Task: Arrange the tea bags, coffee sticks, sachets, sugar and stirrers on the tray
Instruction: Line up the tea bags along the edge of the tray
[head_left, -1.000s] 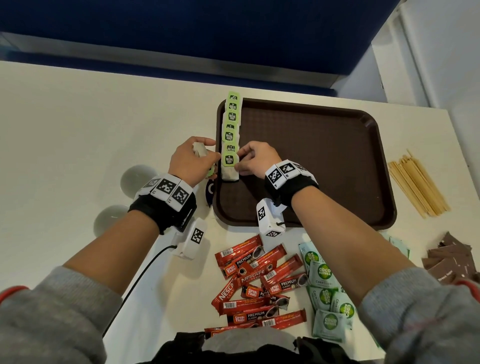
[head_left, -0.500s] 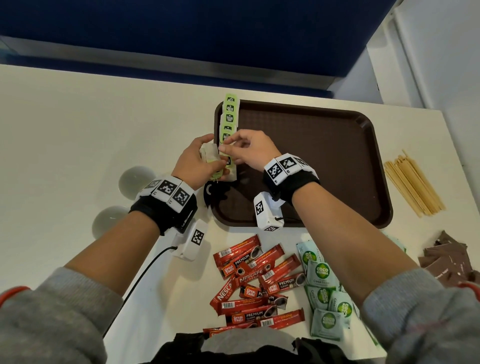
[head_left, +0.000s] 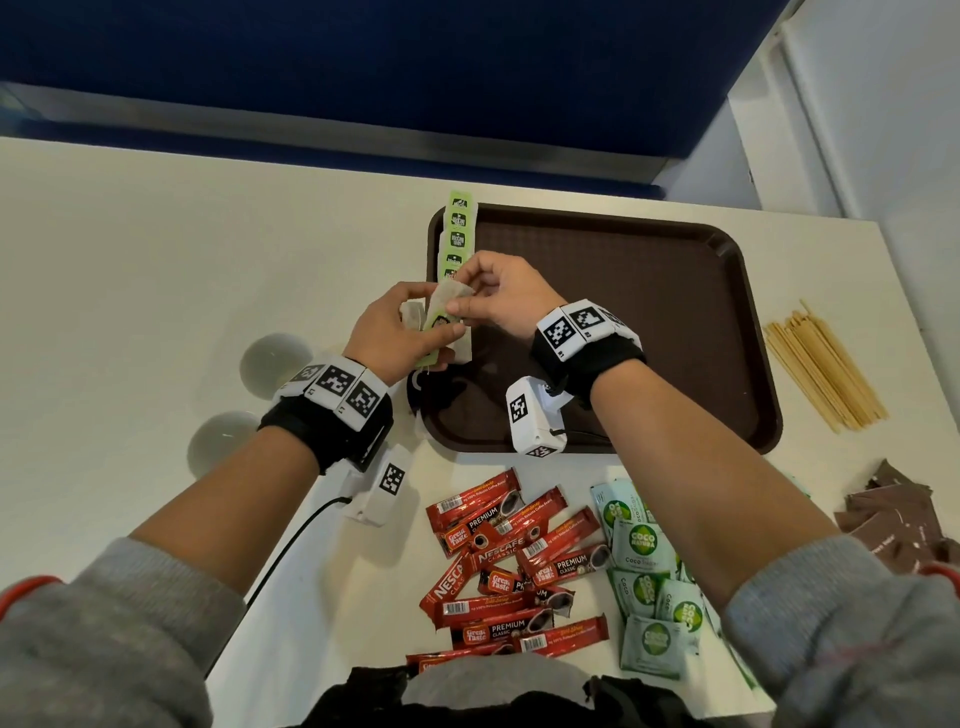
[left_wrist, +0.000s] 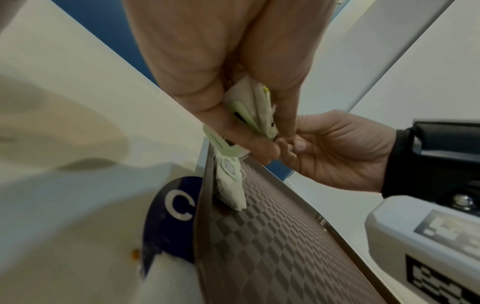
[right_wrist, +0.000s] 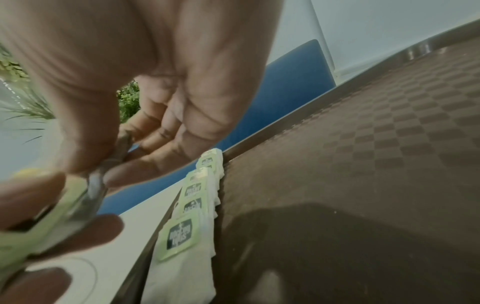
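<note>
A brown tray (head_left: 597, 332) lies on the white table. A row of green-tagged tea bags (head_left: 457, 234) overlaps along its left rim, also seen as the tea bag row (right_wrist: 192, 205) in the right wrist view. My left hand (head_left: 415, 332) grips a small stack of tea bags (left_wrist: 249, 109) just above the tray's left edge. My right hand (head_left: 467, 306) pinches the top tea bag (head_left: 447, 301) of that stack. Red coffee sticks (head_left: 509, 561), green sachets (head_left: 644, 571), brown sugar packets (head_left: 893, 519) and wooden stirrers (head_left: 826, 364) lie on the table.
Two grey round marks (head_left: 275, 358) sit left of the tray. A blue sticker with a C (left_wrist: 174, 207) lies under the tray's left rim. A blue partition runs behind the table. A black cable trails from my left wrist.
My right hand left the last tea bag laid in the row, moved up to my left hand and now pinches a tea bag from its stack. Both hands rose slightly.
</note>
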